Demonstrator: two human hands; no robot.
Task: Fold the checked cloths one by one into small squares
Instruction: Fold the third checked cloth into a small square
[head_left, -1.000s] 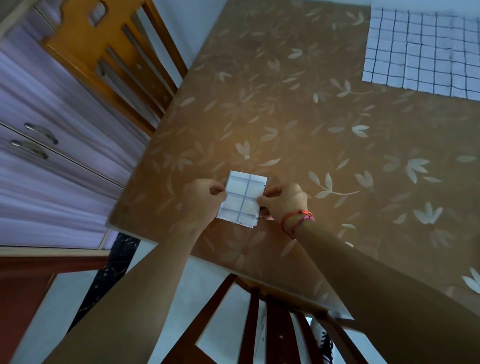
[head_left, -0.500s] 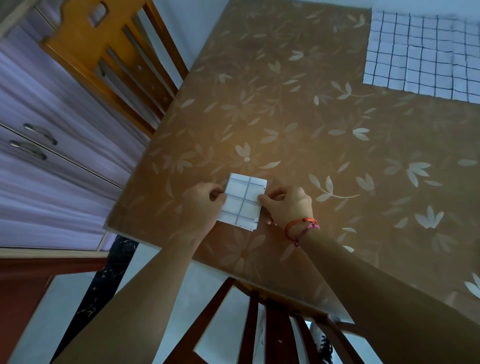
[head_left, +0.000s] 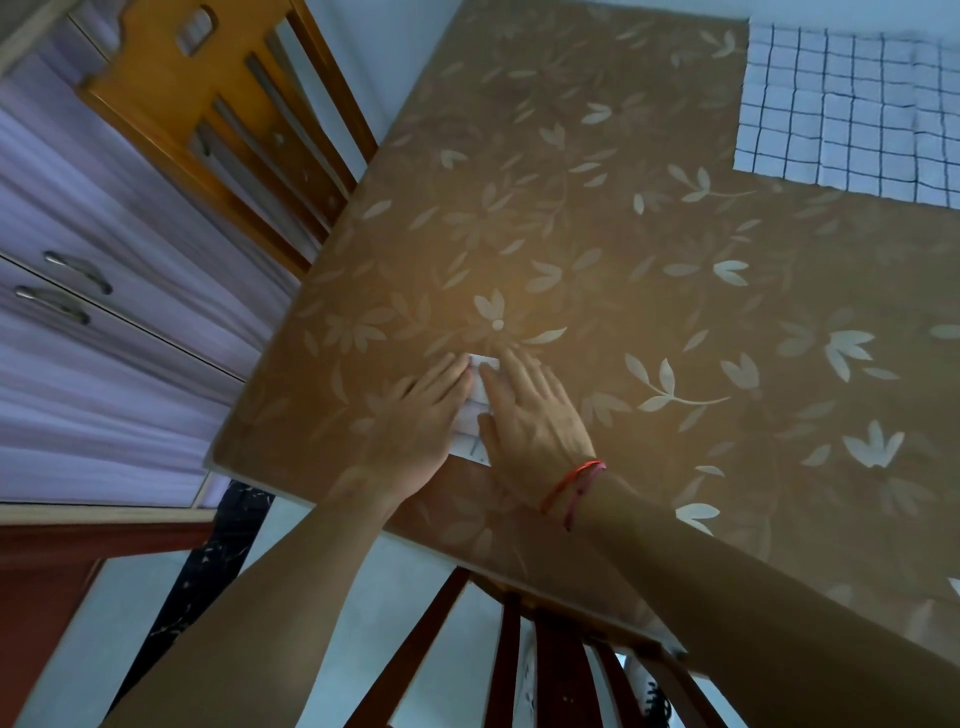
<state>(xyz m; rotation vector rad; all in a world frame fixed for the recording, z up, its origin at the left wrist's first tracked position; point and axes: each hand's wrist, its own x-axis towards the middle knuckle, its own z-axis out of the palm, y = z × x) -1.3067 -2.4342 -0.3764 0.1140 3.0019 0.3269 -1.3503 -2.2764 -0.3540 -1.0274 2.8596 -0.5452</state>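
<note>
Nearest, we saw the dark slats of a chair back (head_left: 519, 670) under the worktop's front edge, with both our forearms reaching over it. A red thread bracelet (head_left: 571, 486) circled the right wrist. Beyond it, our left hand (head_left: 410, 421) and right hand (head_left: 535, 415) lay side by side, palms down. Their fingers were straight and close together, pointing away from us, and pressed flat on the small folded checked cloth (head_left: 469, 434). The hands hid most of that cloth: only a narrow white strip showed between them, with one corner at the fingertips. Neither hand gripped anything.

The cloth sat near the front left corner of the worktop (head_left: 649, 291), a brown surface with a pale leaf pattern. Farther out, at the far right and well apart from the hands, a second checked cloth (head_left: 852, 114) lay spread flat, running out of view. At the far left an orange wooden chair (head_left: 171, 98) stood against the worktop's side, and beside it were purple drawers (head_left: 93, 332) with metal handles.
</note>
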